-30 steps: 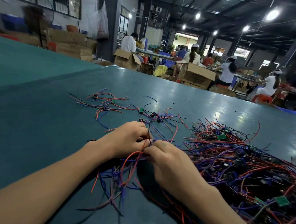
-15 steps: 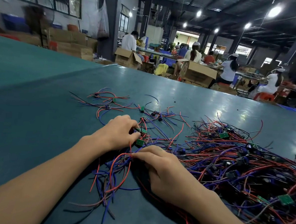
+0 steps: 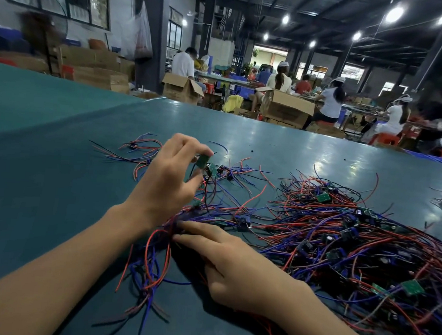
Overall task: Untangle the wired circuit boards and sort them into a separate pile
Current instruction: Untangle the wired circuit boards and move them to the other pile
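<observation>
"Circuit board [image 3: 202, 160]: where is it placed?"

"It is pinched between the thumb and forefinger of the left hand [image 3: 166, 182] and held above the table [image 3: 57, 196], with its long axis tilted up and away."

"And its wires [image 3: 206, 192]?"

"They are seen hanging down and back toward the person, into the near bundle [image 3: 154, 261]. Whether they are fully free cannot be told."

"What is done by the right hand [image 3: 234, 266]?"

"Its fingers [image 3: 203, 229] are laid out straight and pressed flat on that bundle. Nothing is gripped."

"Which way is the sorted pile [image 3: 143, 152]?"

"It is found just beyond and left of the left hand, well apart from the big tangle [image 3: 352, 240] on the right. A pull up and away from the pressed bundle is judged to be needed, and then a set-down by the left hand, which is nearer."
</observation>
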`<state>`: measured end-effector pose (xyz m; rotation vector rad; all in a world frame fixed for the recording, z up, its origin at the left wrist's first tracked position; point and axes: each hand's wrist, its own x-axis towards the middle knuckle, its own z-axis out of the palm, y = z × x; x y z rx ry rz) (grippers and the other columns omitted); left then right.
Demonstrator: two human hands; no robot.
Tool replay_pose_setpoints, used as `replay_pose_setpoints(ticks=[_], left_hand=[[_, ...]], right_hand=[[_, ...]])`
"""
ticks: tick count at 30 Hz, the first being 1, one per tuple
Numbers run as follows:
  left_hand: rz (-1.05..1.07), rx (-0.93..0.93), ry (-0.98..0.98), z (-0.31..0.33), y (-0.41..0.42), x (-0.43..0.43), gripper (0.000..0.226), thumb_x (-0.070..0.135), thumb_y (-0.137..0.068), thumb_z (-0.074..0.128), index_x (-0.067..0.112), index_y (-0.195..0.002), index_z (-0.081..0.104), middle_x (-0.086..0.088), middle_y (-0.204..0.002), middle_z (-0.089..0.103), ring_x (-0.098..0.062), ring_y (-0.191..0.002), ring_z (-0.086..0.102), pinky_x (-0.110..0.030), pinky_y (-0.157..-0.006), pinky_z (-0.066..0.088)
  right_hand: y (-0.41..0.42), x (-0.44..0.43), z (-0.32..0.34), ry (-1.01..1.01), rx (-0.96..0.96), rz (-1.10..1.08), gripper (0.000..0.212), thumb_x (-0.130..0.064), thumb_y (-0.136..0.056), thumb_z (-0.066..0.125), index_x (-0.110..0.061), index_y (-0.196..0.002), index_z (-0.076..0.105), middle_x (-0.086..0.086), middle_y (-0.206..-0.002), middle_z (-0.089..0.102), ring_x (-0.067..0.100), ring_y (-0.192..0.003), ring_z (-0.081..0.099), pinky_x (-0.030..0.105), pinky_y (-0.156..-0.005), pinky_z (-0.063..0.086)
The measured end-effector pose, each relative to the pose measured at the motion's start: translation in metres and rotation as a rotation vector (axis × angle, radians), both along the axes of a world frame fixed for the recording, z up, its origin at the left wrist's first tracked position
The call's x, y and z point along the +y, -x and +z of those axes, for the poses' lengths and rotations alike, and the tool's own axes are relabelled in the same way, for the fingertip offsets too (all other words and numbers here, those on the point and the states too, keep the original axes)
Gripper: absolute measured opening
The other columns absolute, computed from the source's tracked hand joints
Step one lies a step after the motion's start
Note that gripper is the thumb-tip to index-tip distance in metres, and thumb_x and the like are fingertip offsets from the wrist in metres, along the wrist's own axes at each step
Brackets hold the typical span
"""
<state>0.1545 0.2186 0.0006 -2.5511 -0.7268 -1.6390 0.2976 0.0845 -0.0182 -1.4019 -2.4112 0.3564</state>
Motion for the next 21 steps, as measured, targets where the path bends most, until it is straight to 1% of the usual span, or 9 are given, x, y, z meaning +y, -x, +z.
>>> replay_pose_setpoints(ticks=[3, 5, 8, 10, 12, 14, 16, 18, 21], left_hand=[[-0.019, -0.023, -0.089, 0.001, -0.002, -0.004, 0.03, -0.009, -0.082, 0.071, 0.001, -0.11, 0.064, -0.01, -0.109, 0.06, -0.022, -0.093, 0.06, -0.017, -0.089, 0.041], [-0.028, -0.043, -0.106, 0.0, -0.003, -0.006, 0.03, -0.005, -0.084, 0.073, 0.004, -0.111, 0.062, -0.006, -0.106, 0.062, -0.018, -0.092, 0.061, -0.017, -0.087, 0.04], [-0.044, -0.086, -0.128, 0.0, -0.004, -0.006, 0.028, 0.006, -0.088, 0.077, 0.008, -0.109, 0.059, -0.003, -0.102, 0.06, -0.014, -0.086, 0.06, -0.017, -0.085, 0.039], [-0.063, -0.127, -0.118, -0.001, -0.005, -0.007, 0.029, 0.012, -0.088, 0.079, 0.011, -0.105, 0.056, -0.003, -0.099, 0.058, -0.011, -0.082, 0.059, -0.015, -0.081, 0.038], [-0.082, -0.156, -0.112, -0.001, -0.005, -0.007, 0.032, 0.016, -0.088, 0.081, 0.015, -0.101, 0.051, -0.002, -0.096, 0.057, -0.006, -0.081, 0.056, -0.014, -0.079, 0.038], [-0.105, -0.173, -0.114, -0.001, -0.004, -0.008, 0.034, 0.019, -0.088, 0.081, 0.017, -0.099, 0.048, -0.002, -0.094, 0.055, -0.006, -0.08, 0.054, -0.015, -0.077, 0.039], [-0.144, -0.185, -0.121, 0.001, -0.004, -0.009, 0.035, 0.017, -0.088, 0.081, 0.016, -0.096, 0.047, -0.003, -0.094, 0.054, -0.009, -0.079, 0.052, -0.016, -0.076, 0.04], [-0.167, -0.194, -0.147, 0.003, -0.004, -0.01, 0.037, 0.01, -0.085, 0.082, 0.014, -0.093, 0.047, -0.004, -0.096, 0.054, -0.007, -0.079, 0.05, -0.017, -0.075, 0.041], [-0.183, -0.161, -0.202, 0.005, -0.005, -0.014, 0.038, -0.003, -0.083, 0.081, 0.012, -0.089, 0.047, -0.005, -0.099, 0.055, -0.007, -0.081, 0.05, -0.021, -0.073, 0.043]], right_hand=[[-0.001, 0.0, 0.002, 0.011, -0.017, 0.006, 0.074, 0.005, -0.086, 0.044, -0.021, -0.155, 0.038, -0.009, -0.167, 0.017, 0.008, -0.152, 0.012, 0.018, -0.123, 0.005], [-0.001, 0.001, 0.002, 0.004, -0.054, 0.017, 0.077, 0.005, -0.085, 0.045, -0.021, -0.157, 0.033, -0.008, -0.168, 0.013, 0.009, -0.153, 0.007, 0.01, -0.117, -0.008], [0.0, 0.003, 0.002, 0.013, -0.081, 0.022, 0.08, 0.004, -0.084, 0.046, -0.023, -0.158, 0.031, -0.006, -0.169, 0.009, 0.014, -0.154, 0.006, 0.007, -0.113, -0.013], [-0.001, 0.002, 0.0, -0.031, -0.075, -0.007, 0.075, -0.001, -0.086, 0.049, -0.024, -0.156, 0.036, -0.002, -0.169, 0.015, 0.019, -0.152, 0.016, 0.01, -0.117, -0.003], [-0.005, 0.001, -0.003, -0.147, -0.096, -0.057, 0.062, -0.008, -0.088, 0.055, -0.023, -0.148, 0.048, 0.001, -0.164, 0.03, 0.028, -0.141, 0.039, 0.028, -0.118, 0.027], [-0.008, 0.002, -0.005, -0.334, -0.072, -0.122, 0.048, -0.011, -0.086, 0.06, -0.019, -0.133, 0.064, 0.003, -0.145, 0.056, 0.032, -0.117, 0.06, 0.042, -0.099, 0.05], [-0.013, 0.003, -0.005, -0.49, 0.088, -0.2, 0.036, -0.008, -0.085, 0.06, -0.014, -0.118, 0.073, 0.002, -0.117, 0.069, 0.027, -0.098, 0.068, 0.04, -0.081, 0.056], [-0.019, 0.005, -0.005, -0.547, 0.279, -0.278, 0.029, -0.006, -0.087, 0.061, -0.011, -0.111, 0.075, 0.001, -0.102, 0.07, 0.02, -0.088, 0.068, 0.039, -0.075, 0.056], [-0.022, 0.007, 0.004, -0.285, 0.742, -0.356, 0.017, -0.01, -0.095, 0.067, -0.013, -0.11, 0.075, 0.006, -0.095, 0.075, 0.02, -0.084, 0.072, 0.039, -0.072, 0.059]])
